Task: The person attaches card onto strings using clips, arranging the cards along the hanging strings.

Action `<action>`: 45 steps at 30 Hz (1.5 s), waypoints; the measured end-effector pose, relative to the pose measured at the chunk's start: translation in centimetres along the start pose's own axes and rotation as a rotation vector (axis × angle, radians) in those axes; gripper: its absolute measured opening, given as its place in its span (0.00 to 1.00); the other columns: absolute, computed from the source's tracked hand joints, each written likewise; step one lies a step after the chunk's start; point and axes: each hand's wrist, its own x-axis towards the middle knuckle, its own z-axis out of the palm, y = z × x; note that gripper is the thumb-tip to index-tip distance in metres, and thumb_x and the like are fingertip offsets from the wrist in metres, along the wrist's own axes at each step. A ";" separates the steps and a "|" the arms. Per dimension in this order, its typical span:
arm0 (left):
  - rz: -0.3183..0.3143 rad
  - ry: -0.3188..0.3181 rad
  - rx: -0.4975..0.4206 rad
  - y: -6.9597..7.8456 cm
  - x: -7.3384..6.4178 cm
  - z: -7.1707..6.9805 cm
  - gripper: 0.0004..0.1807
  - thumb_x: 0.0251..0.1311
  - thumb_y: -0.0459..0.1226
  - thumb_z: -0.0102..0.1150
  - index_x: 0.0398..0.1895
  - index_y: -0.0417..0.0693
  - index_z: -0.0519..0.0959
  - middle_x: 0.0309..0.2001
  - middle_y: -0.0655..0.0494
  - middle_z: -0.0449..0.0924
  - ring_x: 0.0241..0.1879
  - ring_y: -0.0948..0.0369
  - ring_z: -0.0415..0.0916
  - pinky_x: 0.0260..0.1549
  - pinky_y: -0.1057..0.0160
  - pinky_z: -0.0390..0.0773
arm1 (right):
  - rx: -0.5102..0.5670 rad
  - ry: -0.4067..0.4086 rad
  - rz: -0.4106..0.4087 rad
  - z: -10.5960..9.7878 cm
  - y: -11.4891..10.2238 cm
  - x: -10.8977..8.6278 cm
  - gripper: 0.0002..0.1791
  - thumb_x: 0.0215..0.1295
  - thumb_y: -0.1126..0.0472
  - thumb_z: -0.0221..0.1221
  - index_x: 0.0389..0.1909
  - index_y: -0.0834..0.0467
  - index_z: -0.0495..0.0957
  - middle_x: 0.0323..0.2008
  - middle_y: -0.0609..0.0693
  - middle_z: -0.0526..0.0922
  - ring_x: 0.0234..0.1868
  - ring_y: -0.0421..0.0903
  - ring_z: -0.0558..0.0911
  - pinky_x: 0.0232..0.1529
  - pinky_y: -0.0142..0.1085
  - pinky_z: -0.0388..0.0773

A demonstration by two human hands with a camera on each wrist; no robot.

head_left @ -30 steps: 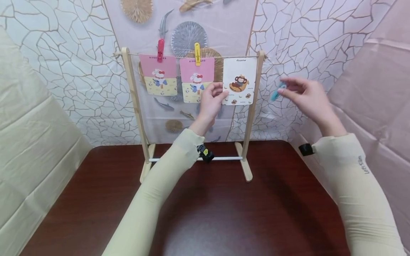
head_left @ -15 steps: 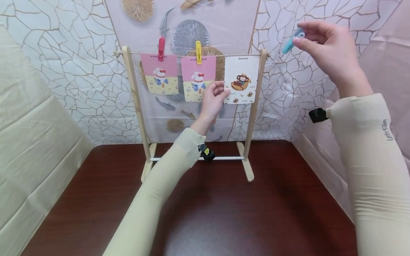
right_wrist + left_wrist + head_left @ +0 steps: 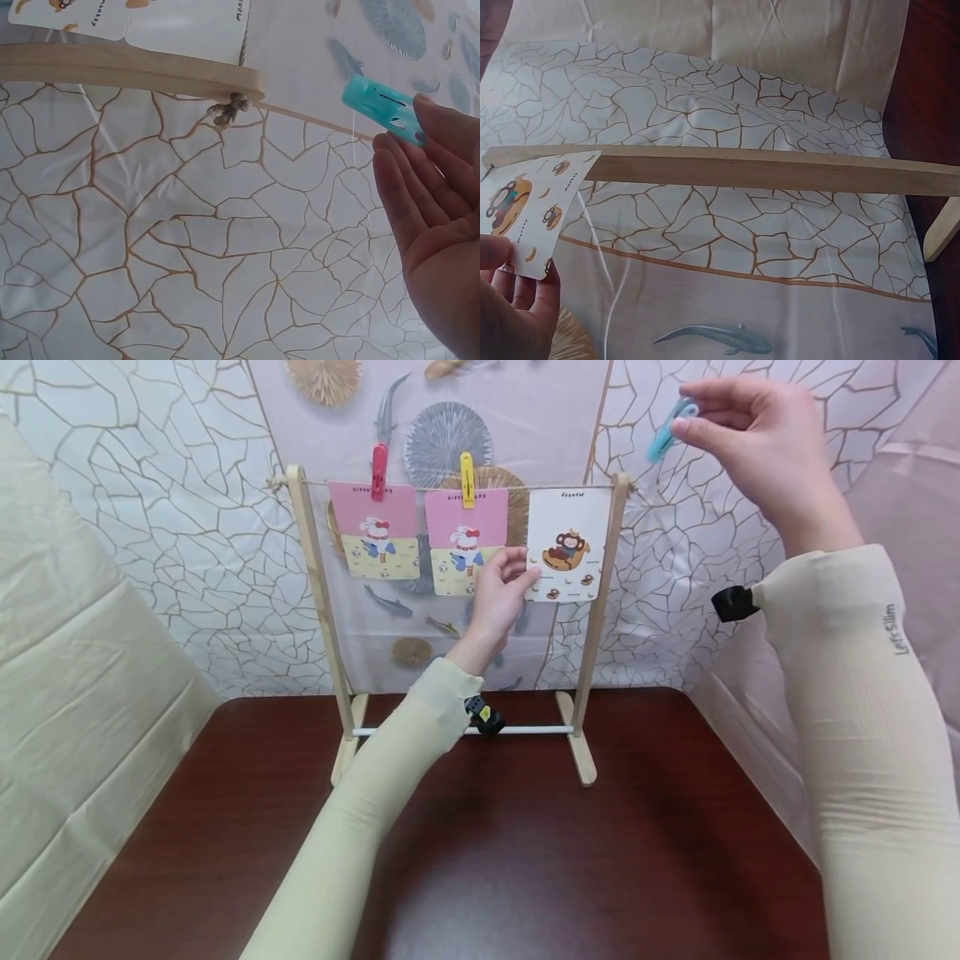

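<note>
In the head view my left hand (image 3: pixel 501 597) pinches the lower left edge of a white monkey card (image 3: pixel 566 539), whose top lies at the rope (image 3: pixel 420 489) strung across a wooden stand. The left wrist view shows the thumb over the front of that card (image 3: pixel 529 217) and fingers behind it. Raised above the stand's right post, my right hand (image 3: pixel 768 452) pinches a teal clothespin (image 3: pixel 667 433) between thumb and fingertips. In the right wrist view the clothespin (image 3: pixel 386 109) points away from the fingers.
Two pink and yellow rabbit cards hang from the rope, one by a red clothespin (image 3: pixel 378 472), the other by a yellow clothespin (image 3: pixel 468 481). The stand's right post (image 3: pixel 600 602) rises beside the monkey card. A dark red table (image 3: pixel 480 860) lies below, with patterned cloth behind.
My right hand has risen well above the rope with the teal clothespin, then shifted slightly left. My left hand keeps its pinch on the monkey card in nearly the same place.
</note>
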 end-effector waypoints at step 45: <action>0.012 -0.020 0.000 0.0 -0.2 0.1 0.16 0.63 0.26 0.63 0.54 0.37 0.77 0.49 0.45 0.84 0.47 0.59 0.81 0.46 0.68 0.79 | -0.054 -0.162 -0.006 5.3 0.0 3.6 0.13 0.67 0.60 0.66 0.51 0.55 0.86 0.36 0.41 0.87 0.40 0.36 0.80 0.47 0.27 0.70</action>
